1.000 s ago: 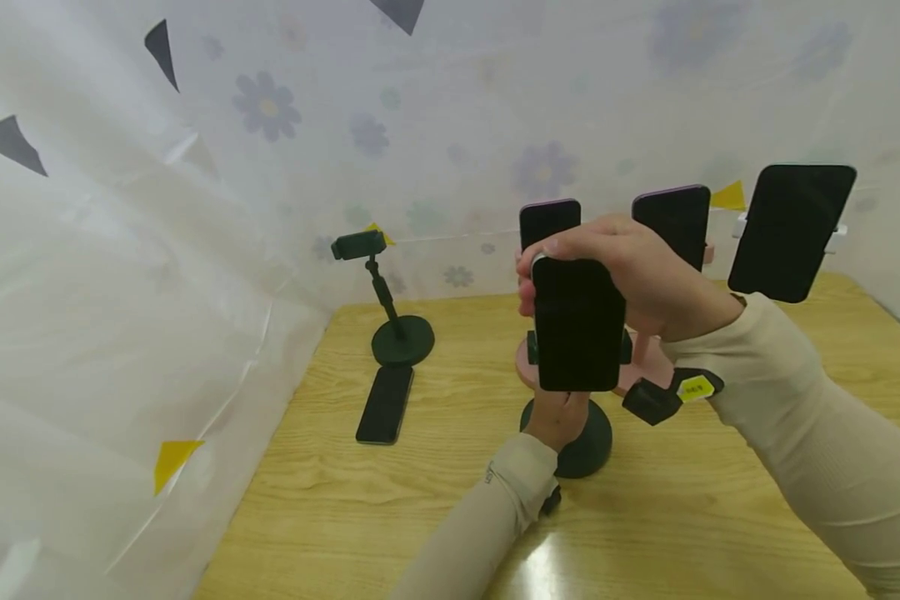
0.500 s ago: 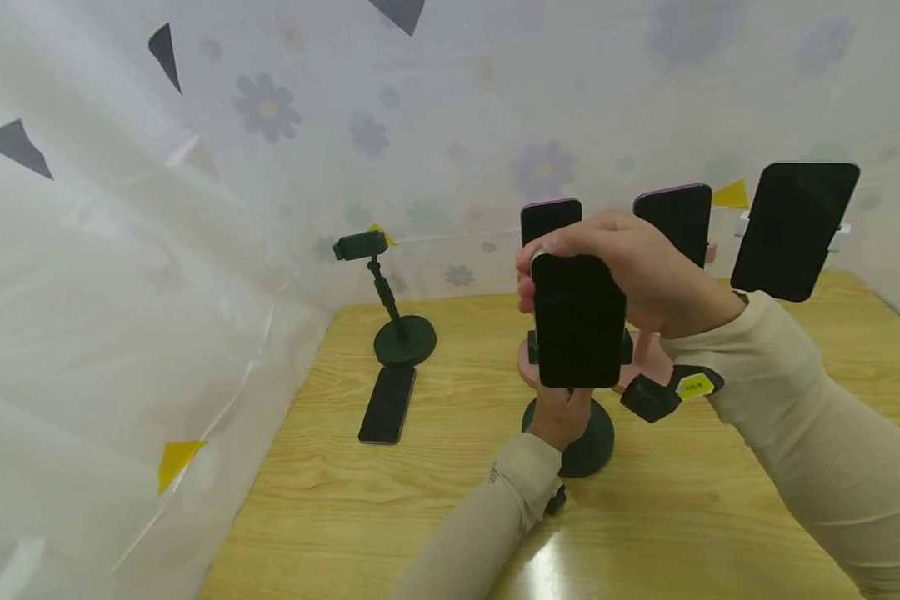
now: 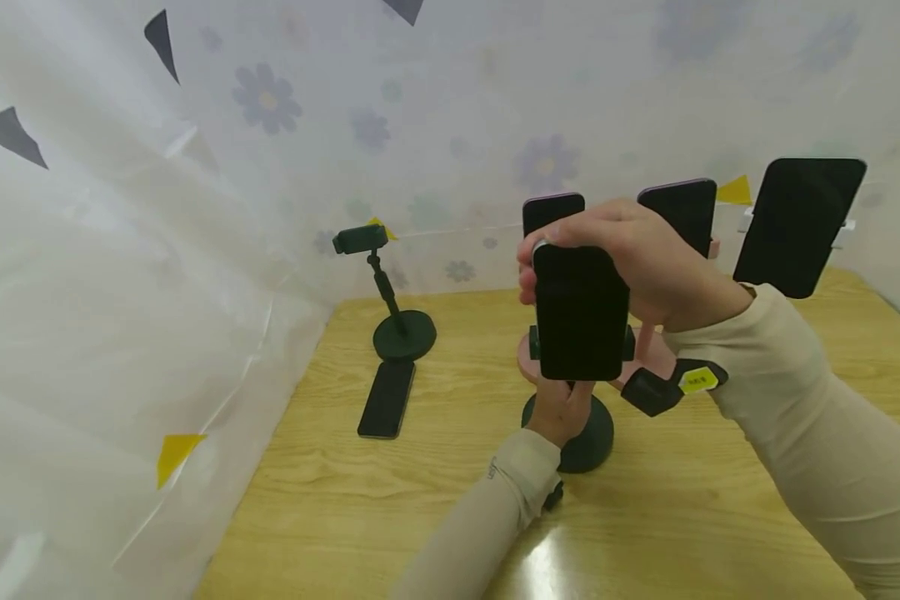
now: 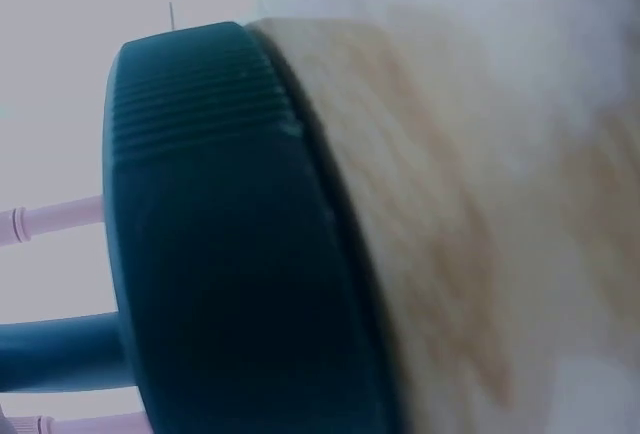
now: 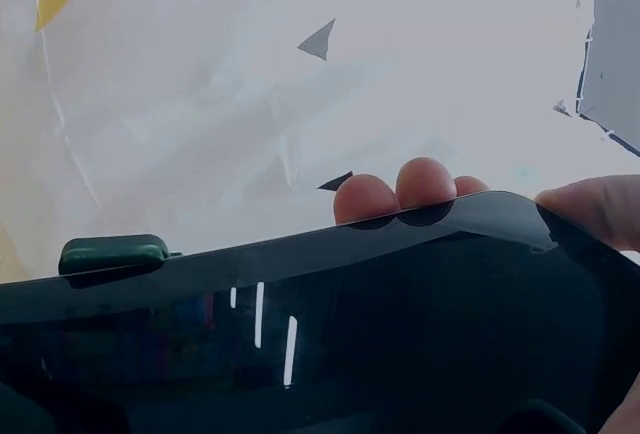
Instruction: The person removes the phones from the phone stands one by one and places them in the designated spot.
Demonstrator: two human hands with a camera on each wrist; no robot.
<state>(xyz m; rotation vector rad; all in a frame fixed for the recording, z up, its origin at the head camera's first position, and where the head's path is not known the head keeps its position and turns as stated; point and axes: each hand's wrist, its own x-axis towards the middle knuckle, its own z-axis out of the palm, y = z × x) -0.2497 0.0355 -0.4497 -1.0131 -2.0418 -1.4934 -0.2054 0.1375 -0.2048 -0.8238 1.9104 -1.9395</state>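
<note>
A black-screened smartphone [image 3: 582, 317] stands upright in the clamp of a dark green phone stand [image 3: 592, 446]. My right hand [image 3: 656, 262] grips the phone's top, thumb along the upper edge and fingers round the far left side. The right wrist view shows fingertips [image 5: 425, 182] over the edge of the phone [image 5: 300, 324], with a green clamp pad [image 5: 115, 252] farther along. Below the phone, my left hand [image 3: 562, 412] holds the stand's stem; the phone hides part of those fingers. The stand's round base [image 4: 230, 224] fills much of the left wrist view.
Another green stand [image 3: 403, 333] with a bare clamp is at the left, a phone [image 3: 387, 400] lying flat before it. Behind my hands are two upright phones [image 3: 553, 210] [image 3: 682, 212] and pink stand bases [image 3: 648, 358]. A phone in a white clamp [image 3: 801, 225] stands at right.
The view has shifted slightly. Both hands keep their holds on the phone and stand, and the phone shows hardly any movement in its clamp.
</note>
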